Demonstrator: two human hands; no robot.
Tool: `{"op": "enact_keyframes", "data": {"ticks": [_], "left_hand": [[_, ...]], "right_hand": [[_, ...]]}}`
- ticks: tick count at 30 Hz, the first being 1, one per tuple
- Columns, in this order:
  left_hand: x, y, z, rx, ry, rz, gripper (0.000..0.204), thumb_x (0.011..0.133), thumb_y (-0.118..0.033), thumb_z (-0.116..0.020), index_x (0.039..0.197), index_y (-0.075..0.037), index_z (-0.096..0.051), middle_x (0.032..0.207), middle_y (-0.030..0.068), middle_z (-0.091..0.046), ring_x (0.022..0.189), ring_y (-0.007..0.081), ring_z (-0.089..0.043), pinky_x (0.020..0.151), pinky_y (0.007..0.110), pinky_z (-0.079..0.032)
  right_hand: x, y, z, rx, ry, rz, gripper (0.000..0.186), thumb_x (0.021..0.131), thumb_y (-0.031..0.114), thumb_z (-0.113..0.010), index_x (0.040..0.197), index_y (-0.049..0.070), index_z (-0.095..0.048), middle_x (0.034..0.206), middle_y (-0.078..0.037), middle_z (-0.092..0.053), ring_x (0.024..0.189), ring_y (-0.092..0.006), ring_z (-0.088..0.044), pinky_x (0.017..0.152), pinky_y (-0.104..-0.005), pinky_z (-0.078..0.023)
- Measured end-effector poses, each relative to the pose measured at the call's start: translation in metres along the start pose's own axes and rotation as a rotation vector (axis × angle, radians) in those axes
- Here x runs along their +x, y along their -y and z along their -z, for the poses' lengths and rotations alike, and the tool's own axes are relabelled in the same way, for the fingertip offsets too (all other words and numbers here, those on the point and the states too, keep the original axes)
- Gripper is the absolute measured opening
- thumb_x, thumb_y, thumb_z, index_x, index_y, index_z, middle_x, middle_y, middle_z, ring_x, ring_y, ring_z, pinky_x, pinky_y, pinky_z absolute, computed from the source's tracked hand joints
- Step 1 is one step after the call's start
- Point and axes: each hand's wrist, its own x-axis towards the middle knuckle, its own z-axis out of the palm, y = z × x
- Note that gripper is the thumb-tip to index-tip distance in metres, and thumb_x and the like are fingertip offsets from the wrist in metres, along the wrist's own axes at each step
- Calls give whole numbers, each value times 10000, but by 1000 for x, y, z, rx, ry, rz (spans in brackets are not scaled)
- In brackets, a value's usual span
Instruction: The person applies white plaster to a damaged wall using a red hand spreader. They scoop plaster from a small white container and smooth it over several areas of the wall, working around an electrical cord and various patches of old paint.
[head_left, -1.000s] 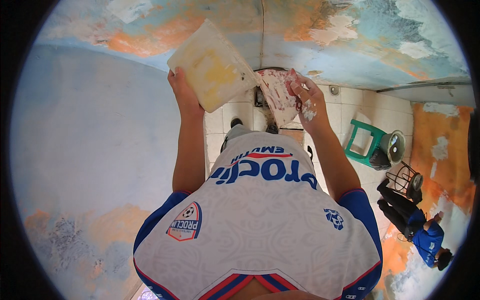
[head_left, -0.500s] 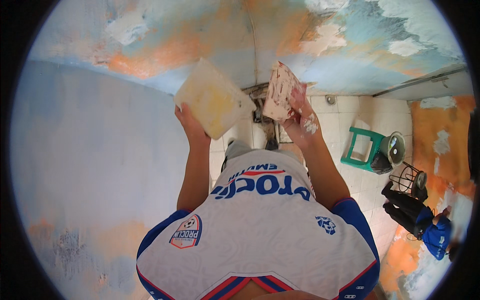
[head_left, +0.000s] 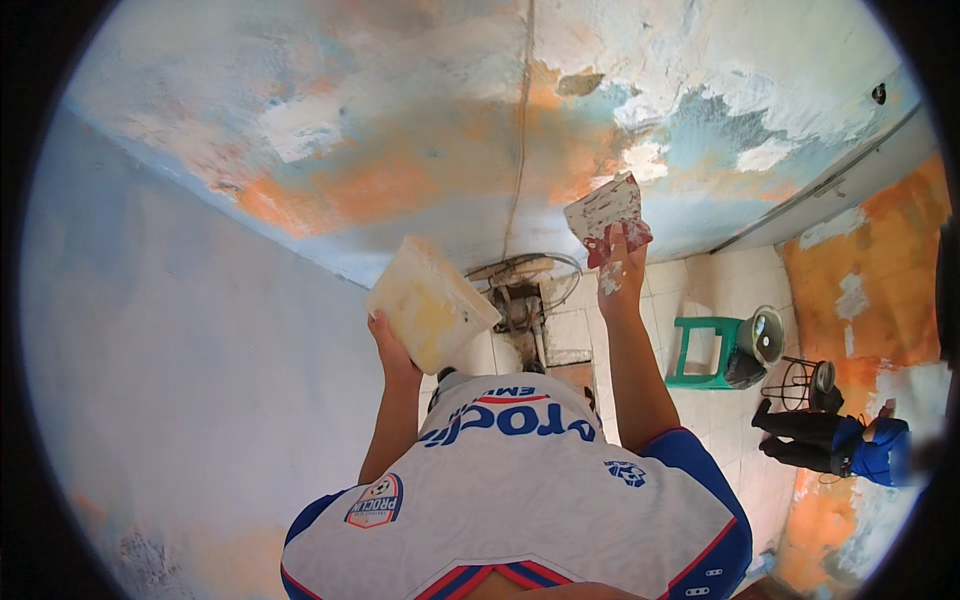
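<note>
Two hands are raised in front of a patchy wall (head_left: 420, 150) of peeling blue, orange and white. The left hand (head_left: 385, 340) holds a pale, yellowish plastic tub (head_left: 432, 303) from below, its fingers closed round the tub's lower edge; the tub is tilted, its bottom turned toward the camera. The right hand (head_left: 622, 268), smeared with white, is higher and to the right, its fingers clamped on the handle of a wide putty knife (head_left: 603, 208). The knife's blade, streaked white and red, points up and lies against or just short of the wall, beside a vertical crack (head_left: 520, 130); which of the two cannot be told. Tub and knife are well apart, with the crack's line between them.

Below, the person's white jersey (head_left: 520, 490) with blue and red trim fills the lower middle. On the tiled floor (head_left: 720, 290) to the right stand a green plastic stool (head_left: 705, 350) and a small fan (head_left: 765, 335) just beside it, with a wire stand (head_left: 800, 380) near them.
</note>
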Motion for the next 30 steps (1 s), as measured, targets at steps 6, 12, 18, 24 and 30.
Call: {"op": "enact_keyframes", "data": {"ticks": [6,12,18,24,30], "left_hand": [[17,-57,26,-144,80,61,597,1070,-502,-296,1497,-89,-352,1474,137,-468,1343,320,-480,1103,470,-433],[35,-107,71,-215,78,63,658,1062,-546,-242,1525,-94,-358,1528,122,-441,1391,325,-441,1142,483,-383],[50,-140,109,-341,136,102,660,1051,-562,-247,1533,-125,-358,1522,104,-452,1395,324,-436,1146,483,-376],[53,-166,155,-355,117,54,663,1043,-562,-249,1538,-132,-348,1524,115,-437,1394,334,-430,1134,502,-393],[52,-182,170,-370,17,37,673,1024,-561,-280,1520,-116,-375,1501,138,-459,1362,356,-465,1115,526,-416]], "right_hand": [[9,-9,-76,-107,-99,185,299,1039,162,-541,1284,61,-402,1091,-71,-563,763,-96,-538,581,-243,-444],[25,-13,-162,-82,-145,444,315,1038,125,-522,1309,58,-377,1160,-92,-547,928,-123,-543,772,-270,-486],[31,13,-232,-172,-110,658,300,1045,117,-509,1307,38,-386,1188,-103,-542,997,-133,-538,861,-277,-466],[64,60,-258,-462,-149,932,263,1039,88,-480,1269,-26,-424,1182,-151,-549,1120,-229,-531,977,-350,-427],[102,98,-281,-1234,-445,1442,321,888,-48,-545,1202,12,-567,1191,-191,-554,1101,-386,-511,967,-481,-409]]}}
